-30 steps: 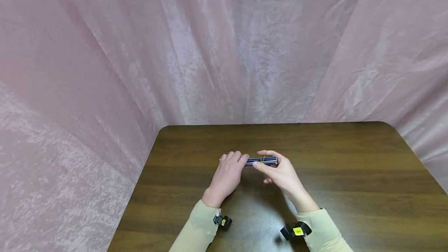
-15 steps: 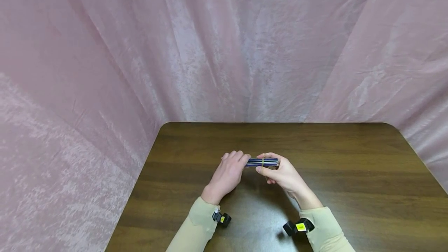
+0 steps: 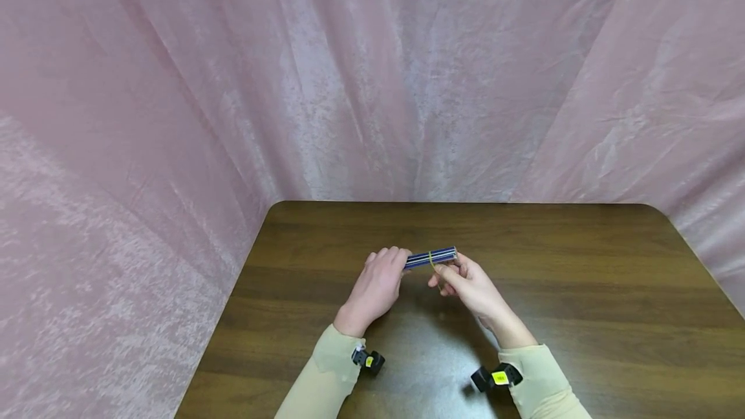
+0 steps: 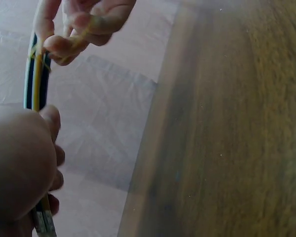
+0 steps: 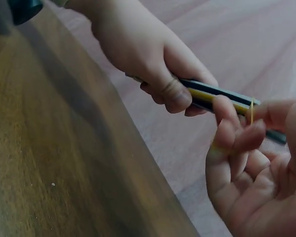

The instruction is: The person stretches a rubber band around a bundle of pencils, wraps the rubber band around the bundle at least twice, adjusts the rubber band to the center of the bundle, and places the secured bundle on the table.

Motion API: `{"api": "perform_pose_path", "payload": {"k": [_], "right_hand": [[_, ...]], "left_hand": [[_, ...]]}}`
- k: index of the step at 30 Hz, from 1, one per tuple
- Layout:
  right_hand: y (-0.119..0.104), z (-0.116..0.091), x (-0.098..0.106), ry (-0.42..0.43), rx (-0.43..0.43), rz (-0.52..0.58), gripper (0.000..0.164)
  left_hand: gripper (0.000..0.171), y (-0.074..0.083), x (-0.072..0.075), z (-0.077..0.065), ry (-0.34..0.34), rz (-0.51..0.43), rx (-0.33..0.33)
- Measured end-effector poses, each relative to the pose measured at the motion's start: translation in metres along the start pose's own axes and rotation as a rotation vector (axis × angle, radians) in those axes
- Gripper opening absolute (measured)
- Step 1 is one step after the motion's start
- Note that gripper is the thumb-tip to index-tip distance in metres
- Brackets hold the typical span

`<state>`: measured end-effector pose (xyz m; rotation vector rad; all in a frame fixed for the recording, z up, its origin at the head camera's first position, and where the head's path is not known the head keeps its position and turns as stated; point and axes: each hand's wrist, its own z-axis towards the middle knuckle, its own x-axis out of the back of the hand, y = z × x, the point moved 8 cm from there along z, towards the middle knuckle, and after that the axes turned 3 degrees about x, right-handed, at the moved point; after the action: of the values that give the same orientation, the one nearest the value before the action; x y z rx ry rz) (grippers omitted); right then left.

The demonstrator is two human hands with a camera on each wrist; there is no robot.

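A thin bundle of pencils (image 3: pixel 418 260), striped dark blue, yellow and white, is held above the table, its right end tilted slightly up. My left hand (image 3: pixel 375 291) grips the bundle's left part, fingers wrapped round it in the left wrist view. A yellow rubber band (image 5: pixel 252 111) goes round the bundle near its right half. My right hand (image 3: pixel 473 288) pinches part of that band between thumb and fingers, just below the pencils (image 4: pixel 43 89). In the right wrist view a piece of band also lies across its curled fingers (image 5: pixel 221 148). The left palm hides much of the bundle.
Below the hands lies a brown wood-grain table (image 3: pixel 582 290) with rounded far corners. Pink cloth (image 3: pixel 372 83) hangs behind it and at both sides. A black camera sits on each wrist, the right one (image 3: pixel 495 377) close above the tabletop.
The right hand's fingers have come off the bundle's sides and dropped below it, drawing on the rubber band. Earlier the bundle lay level; its right end has risen. The left hand keeps its grip.
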<state>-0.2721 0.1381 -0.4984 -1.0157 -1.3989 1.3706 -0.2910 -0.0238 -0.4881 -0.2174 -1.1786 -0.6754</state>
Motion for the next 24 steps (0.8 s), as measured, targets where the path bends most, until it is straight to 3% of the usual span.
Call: {"api": "perform_pose_path", "payload": {"k": [3,6,8,10,13,16,18,20,24], "right_hand": [[-0.009,-0.002,-0.005,0.000,0.112,-0.213,0.021],[-0.029,-0.009,-0.016,-0.007,0.353,-0.513,0.020],[-0.045,-0.016,-0.025,-0.004,0.540,-0.656,0.019],[-0.056,-0.023,-0.031,-0.023,0.678,-0.687,0.021],[-0.063,-0.030,-0.034,-0.068,0.780,-0.595,0.030],[-0.063,-0.030,-0.036,-0.106,0.797,-0.449,0.048],[-0.059,-0.027,-0.036,-0.106,0.760,-0.342,0.055],[-0.051,-0.021,-0.036,-0.086,0.653,-0.206,0.057],[-0.026,-0.010,-0.038,-0.048,0.309,0.199,0.061]], "left_hand": [[0.022,-0.005,0.000,-0.001,0.010,-0.004,0.058],[0.024,-0.011,0.001,-0.002,0.029,-0.018,0.118],[0.025,-0.014,0.003,-0.002,0.032,-0.044,0.160],[0.024,-0.018,0.005,-0.002,0.033,-0.082,0.200],[0.021,-0.023,0.006,-0.001,0.018,-0.132,0.255],[0.019,-0.026,0.007,0.000,0.017,-0.166,0.295],[0.020,-0.027,0.008,0.000,0.032,-0.176,0.322],[0.021,-0.027,0.010,0.000,0.065,-0.184,0.345],[0.026,-0.024,0.015,0.001,0.150,-0.163,0.351]]}}
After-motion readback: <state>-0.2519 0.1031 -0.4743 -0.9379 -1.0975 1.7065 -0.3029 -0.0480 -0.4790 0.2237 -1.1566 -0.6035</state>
